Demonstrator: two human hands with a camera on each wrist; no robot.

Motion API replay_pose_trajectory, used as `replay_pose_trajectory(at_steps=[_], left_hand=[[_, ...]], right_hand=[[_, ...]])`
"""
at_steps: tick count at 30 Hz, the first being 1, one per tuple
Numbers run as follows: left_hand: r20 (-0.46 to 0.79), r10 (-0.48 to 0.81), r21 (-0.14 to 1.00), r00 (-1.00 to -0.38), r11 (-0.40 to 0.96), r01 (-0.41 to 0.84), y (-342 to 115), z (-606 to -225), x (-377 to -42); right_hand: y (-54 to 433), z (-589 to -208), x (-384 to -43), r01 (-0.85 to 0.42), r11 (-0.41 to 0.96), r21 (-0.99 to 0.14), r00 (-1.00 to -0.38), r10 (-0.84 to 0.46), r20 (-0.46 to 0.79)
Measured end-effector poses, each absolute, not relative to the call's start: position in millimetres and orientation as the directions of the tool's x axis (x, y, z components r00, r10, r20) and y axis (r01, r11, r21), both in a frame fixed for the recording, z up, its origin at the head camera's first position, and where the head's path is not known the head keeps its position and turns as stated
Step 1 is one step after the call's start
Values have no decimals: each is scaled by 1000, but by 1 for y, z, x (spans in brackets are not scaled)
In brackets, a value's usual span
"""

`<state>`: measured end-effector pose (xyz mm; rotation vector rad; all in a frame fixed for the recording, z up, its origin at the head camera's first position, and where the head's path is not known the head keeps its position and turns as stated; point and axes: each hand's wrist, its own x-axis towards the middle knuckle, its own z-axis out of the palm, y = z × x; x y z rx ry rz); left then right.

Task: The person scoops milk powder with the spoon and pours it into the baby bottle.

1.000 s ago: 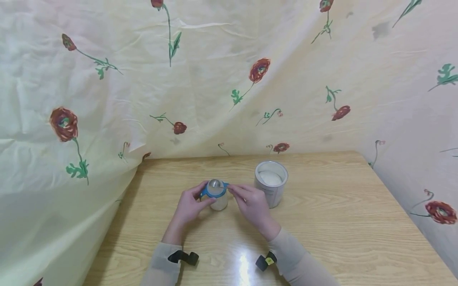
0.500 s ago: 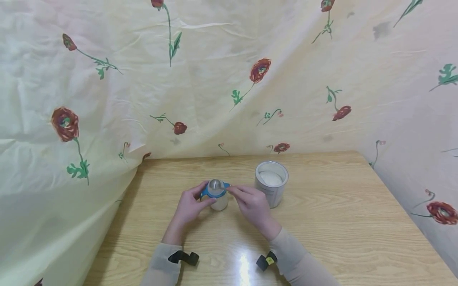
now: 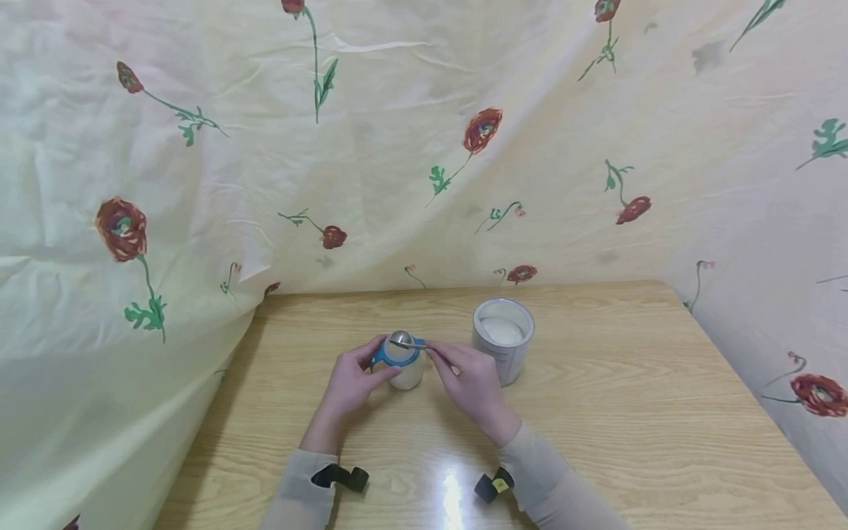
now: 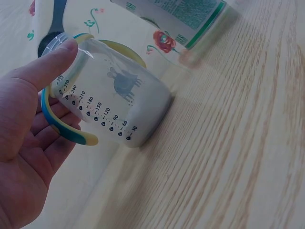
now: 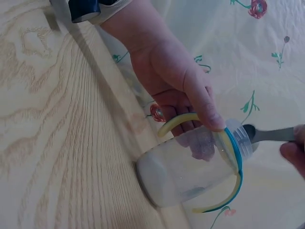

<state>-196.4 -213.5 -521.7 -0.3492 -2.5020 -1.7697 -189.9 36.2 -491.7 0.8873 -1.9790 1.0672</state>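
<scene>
A clear baby bottle with a blue and yellow two-handled ring stands on the table, white contents at its bottom. Around its neck, my left hand holds it, the thumb near the rim and the fingers behind the handle. My right hand pinches the handle of a metal spoon. The spoon's bowl is right at the bottle's mouth; what is in it cannot be told. In the right wrist view, only the fingertips of my right hand show at the edge.
Right of the bottle, close behind my right hand, stands an open can holding white powder. A wooden table lies under everything. Flowered cloth hangs behind and along both sides.
The spoon's bowl has turned at the bottle's mouth, its edge now showing. My right hand has shifted only slightly; the left hand, the bottle and the can stay in place.
</scene>
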Motion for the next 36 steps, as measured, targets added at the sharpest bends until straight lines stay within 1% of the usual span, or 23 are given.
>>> replay_pose_trajectory(at_steps=[5,9,16,29,32,36], left_hand=[[178,142,924,-974,317,215,-213,-522,-196],[170,137,925,-976,319,206,-213,-523,-197],[157,135,926,-978,325,194,-213,-523,-196],[150,129,930,-980,319,184,-212,-521,-195],[151,131,931,-980,316,185,-212,-522,-195],[150,132,928,-980,324,186,-213,-522,-195]], right_hand=[[36,-492,-190,-839,440,-319,-460,-261,849],[36,-493,-190,-842,456,-287,-442,-280,852],[35,-494,-190,-828,469,-307,-474,-293,830],[36,-495,-190,-833,463,-304,-465,-285,838],[37,-494,-190,-826,461,-325,-483,-282,829],[37,-494,-191,-809,452,-377,-526,-269,806]])
